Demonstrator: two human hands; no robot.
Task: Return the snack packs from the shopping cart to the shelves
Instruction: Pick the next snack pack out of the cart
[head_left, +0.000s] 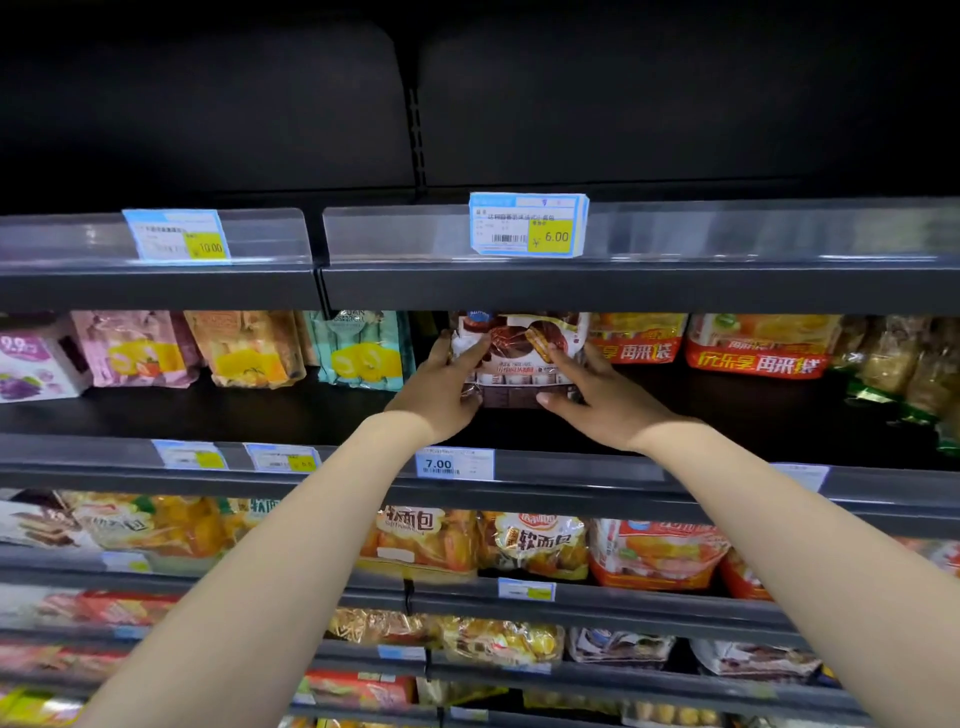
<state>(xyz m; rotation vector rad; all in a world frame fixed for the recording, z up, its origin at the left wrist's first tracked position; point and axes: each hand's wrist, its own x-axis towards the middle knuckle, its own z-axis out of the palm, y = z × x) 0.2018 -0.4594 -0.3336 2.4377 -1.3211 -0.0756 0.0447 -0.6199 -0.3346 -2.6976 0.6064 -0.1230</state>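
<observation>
A brown and white chocolate snack pack (519, 358) stands upright on the second black shelf (311, 410), in the gap between a teal pack and a red-orange pack. Both my arms reach up to it. My left hand (441, 389) grips its left side with fingers across the front. My right hand (597, 400) holds its right side and lower corner. The pack's bottom rests at the shelf surface or just above it; I cannot tell which. The shopping cart is out of view.
A teal pack (363, 353) stands left of the held pack, a red-orange pack (636, 338) to its right. Price tags (454, 462) line the shelf rails. The top shelf (519, 130) is dark and bare. Lower shelves hold bread packs (535, 545).
</observation>
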